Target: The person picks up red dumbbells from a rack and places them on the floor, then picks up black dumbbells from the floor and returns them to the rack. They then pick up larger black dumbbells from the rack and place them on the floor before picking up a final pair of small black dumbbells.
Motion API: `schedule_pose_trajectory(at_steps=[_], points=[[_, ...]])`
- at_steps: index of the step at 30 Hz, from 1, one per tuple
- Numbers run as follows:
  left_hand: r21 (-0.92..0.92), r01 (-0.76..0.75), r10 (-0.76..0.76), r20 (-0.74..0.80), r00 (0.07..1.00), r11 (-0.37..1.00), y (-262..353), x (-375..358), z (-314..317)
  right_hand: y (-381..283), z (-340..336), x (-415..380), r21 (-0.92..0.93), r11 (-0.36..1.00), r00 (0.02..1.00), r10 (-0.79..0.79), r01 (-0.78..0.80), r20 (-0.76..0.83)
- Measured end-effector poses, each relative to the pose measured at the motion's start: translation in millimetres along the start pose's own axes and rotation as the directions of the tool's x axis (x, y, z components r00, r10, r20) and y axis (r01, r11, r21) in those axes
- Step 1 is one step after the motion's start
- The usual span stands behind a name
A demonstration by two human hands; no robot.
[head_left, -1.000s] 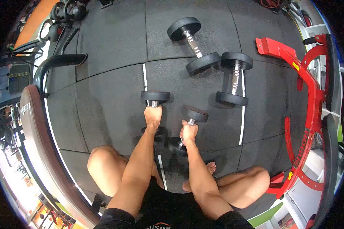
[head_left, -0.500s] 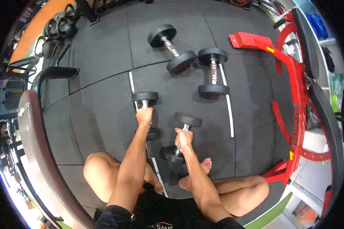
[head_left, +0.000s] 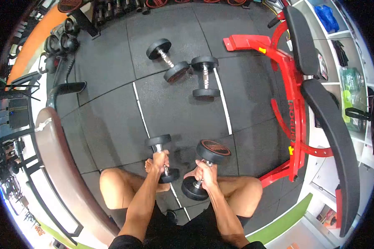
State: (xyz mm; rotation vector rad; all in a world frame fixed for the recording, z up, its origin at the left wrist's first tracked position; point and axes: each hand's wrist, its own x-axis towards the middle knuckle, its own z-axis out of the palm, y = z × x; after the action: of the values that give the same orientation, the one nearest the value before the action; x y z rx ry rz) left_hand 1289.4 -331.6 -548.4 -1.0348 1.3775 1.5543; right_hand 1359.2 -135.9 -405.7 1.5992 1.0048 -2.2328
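Observation:
My left hand is wrapped round the chrome handle of a black dumbbell, whose far head points away from me and near head sits beside my wrist. In my right hand is a second black dumbbell, tilted so that the orange-marked end face of its far head shows. Both are in front of my bent legs, close to my feet. Farther off on the floor lie two larger-looking dumbbells: one slanted dumbbell and one nearly in line with me.
Red Rogue bench frame with black pads stands on the right, near white shelves. A brown padded bench is on the left. Kettlebells and racked dumbbells are at the back left. Black mats cover the floor.
Both held dumbbells have come nearer to my body, and the right one has tipped to show its end face. My view has shifted, and my legs appear drawn in.

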Motion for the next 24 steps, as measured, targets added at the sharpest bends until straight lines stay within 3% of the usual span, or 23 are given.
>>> schedule_pose_trajectory(at_steps=[7, 9, 15, 22, 24], points=[[-0.048, 0.082, -0.074, 0.148, 0.986, 0.995, 35, -216, 12, -78, 7, -189, 0.015, 1.000, 1.000, 0.004, -0.004, 0.002], [-0.084, 0.042, -0.021, 0.238, 0.971, 0.996, 59, -287, 19, -99, 8, -241, 0.008, 1.000, 0.999, -0.001, 0.001, 0.033], [-0.070, -0.070, 0.087, 0.297, 0.951, 0.995, 135, -478, 39, -170, 21, -400, -0.035, 0.999, 0.994, -0.009, 0.013, 0.105], [-0.128, -0.128, 0.172, 0.439, 0.882, 0.984, 207, -616, 37, -235, 23, -520, 0.018, 0.984, 0.958, -0.177, 0.177, 0.227], [-0.109, -0.248, 0.269, 0.489, 0.830, 0.963, 226, -643, 41, -250, 23, -530, 0.040, 0.975, 0.927, -0.219, 0.217, 0.305]])
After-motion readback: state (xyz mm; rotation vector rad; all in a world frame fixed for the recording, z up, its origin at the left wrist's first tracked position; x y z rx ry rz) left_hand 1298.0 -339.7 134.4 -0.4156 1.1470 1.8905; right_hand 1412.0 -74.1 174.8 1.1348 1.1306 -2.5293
